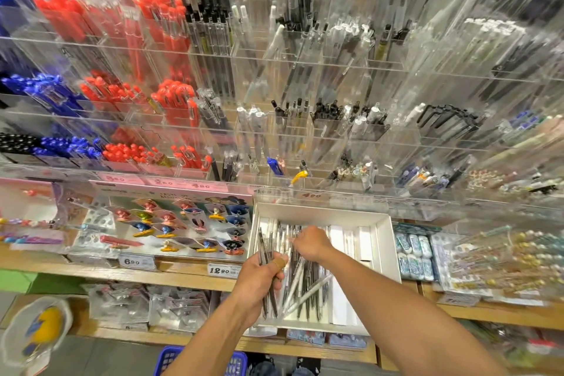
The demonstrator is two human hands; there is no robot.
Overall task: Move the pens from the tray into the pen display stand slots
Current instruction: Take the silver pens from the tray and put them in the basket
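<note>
1. Two bare hands are in view, both over one white tray [385, 241] that sits on a wooden shelf [189, 276].
2. The left hand [259, 281] has its fingers curled round a bundle of dark pens [266, 256], several of them, too tightly packed to count; the thumb, wrapped in a tan plaster [280, 263], presses across the bundle. The pens stick out both above and below the fist.
3. The right hand [311, 243] has its fingers bent down into the loose pens [308, 287] in the tray; whether the fingertips pinch one I cannot tell, since they are hidden.
4. The tray holds a loose heap of dark and white pens, more than ten, lying directly under both hands and fanning out toward the wrists; flat white boxes [351, 241] lie to the right of the right hand's fingers.
5. Beyond the fingertips rises one clear acrylic pen display stand [305, 70], with many slots in stepped rows: red pens [171, 94] and blue pens [48, 88] up to the left, black, clear and white ones straight ahead.
6. Left of the left fist stands a card of small figure clips [183, 223]; two price tags [137, 261] sit on the shelf edge.
</note>
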